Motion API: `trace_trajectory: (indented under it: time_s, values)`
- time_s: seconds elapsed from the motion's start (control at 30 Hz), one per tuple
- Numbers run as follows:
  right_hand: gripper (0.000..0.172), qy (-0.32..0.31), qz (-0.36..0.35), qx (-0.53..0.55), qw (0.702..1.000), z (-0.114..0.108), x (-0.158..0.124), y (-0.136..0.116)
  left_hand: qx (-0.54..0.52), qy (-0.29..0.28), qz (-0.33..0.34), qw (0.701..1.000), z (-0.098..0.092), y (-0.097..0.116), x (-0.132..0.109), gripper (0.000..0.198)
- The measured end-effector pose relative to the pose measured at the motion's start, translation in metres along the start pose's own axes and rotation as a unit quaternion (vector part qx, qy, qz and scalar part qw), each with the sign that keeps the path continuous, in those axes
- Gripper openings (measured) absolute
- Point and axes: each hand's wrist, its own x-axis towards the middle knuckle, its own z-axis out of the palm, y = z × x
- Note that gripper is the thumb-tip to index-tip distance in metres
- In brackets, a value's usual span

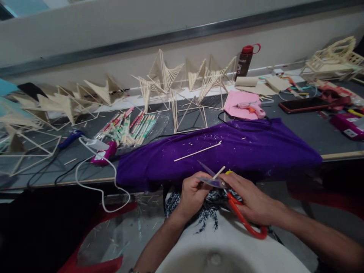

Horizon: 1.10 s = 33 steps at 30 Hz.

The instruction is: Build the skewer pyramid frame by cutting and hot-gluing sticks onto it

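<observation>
Low in front of my body, my right hand (253, 199) is closed around a pair of scissors (246, 220) with red-orange handles. Their blades are parted and point left, towards my other hand. Pinched in the fingers of my left hand (192, 195) is a thin wooden stick (219, 172), whose free end sticks up between the blades. The stick's lower end is hidden by the fingers. Just beyond both hands a purple cloth (153, 163) covers the table edge, and another thin stick (196, 152) lies on it among small shavings.
Stick models (187, 113) stand along the wall, with more (68, 108) at the left. A pink glue gun (250, 108) rests on pink paper. Printed chopstick packets (131, 127), a white cable (102, 189), a phone (304, 104) and a bottle (243, 62) are also on the table.
</observation>
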Motion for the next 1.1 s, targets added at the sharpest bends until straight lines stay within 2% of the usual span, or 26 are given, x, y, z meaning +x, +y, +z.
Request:
trace_trajectory:
  time_s: [0.3, 0.47, 0.63, 0.93, 1.1]
  values:
    - [0.052, 0.021, 0.009, -0.022, 1.0, 0.009, -0.003, 0.016, -0.056, 0.01, -0.074, 0.996, 0.011, -0.008, 0.003, 0.013]
    - [0.055, 0.047, 0.019, -0.008, 0.999, 0.008, -0.003, 0.011, -0.029, 0.01, -0.03, 0.999, 0.008, -0.009, 0.004, 0.009]
    - [0.065, 0.023, 0.044, 0.0, 0.999, 0.005, -0.005, 0.003, -0.016, 0.0, -0.015, 1.0, 0.006, -0.013, 0.002, 0.01]
    - [0.07, 0.003, 0.042, 0.012, 0.999, 0.004, -0.004, 0.003, -0.013, -0.018, 0.001, 1.0, 0.007, -0.021, -0.002, 0.018]
    - [0.07, 0.0, 0.039, 0.011, 0.999, 0.004, -0.003, 0.006, 0.062, -0.011, 0.081, 0.995, 0.004, -0.02, -0.001, 0.011]
